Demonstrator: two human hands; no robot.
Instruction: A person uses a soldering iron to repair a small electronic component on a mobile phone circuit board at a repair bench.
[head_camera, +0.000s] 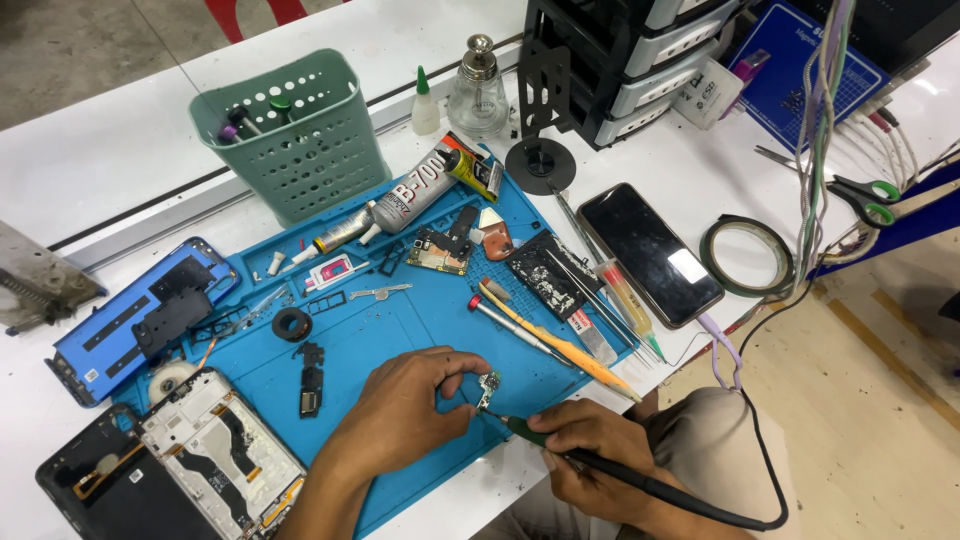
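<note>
I see my left hand (400, 410) pinching a small green circuit board (489, 385) between thumb and fingertips, held just above the near part of the blue work mat (400, 330). My right hand (590, 450) is wrapped tight around a soldering iron (560, 447), its tip touching the lower edge of the board; the black cord (740, 500) trails off past the mat's near right corner.

On the mat, just beyond the board, lie a screwdriver (510, 325) and an orange-handled tool (560, 345), both angled toward my right hand and close to it. A black tape roll (292, 323) sits left of centre on the mat, and a tube of glue (420, 190) rests at the far edge. A green basket (295, 130) stands behind the mat's far left side. A dark phone (648, 252) lies off the mat's right edge. An opened phone frame (220, 450) overlaps the mat's near left corner, and a blue back cover (140, 315) lies over its left edge.
</note>
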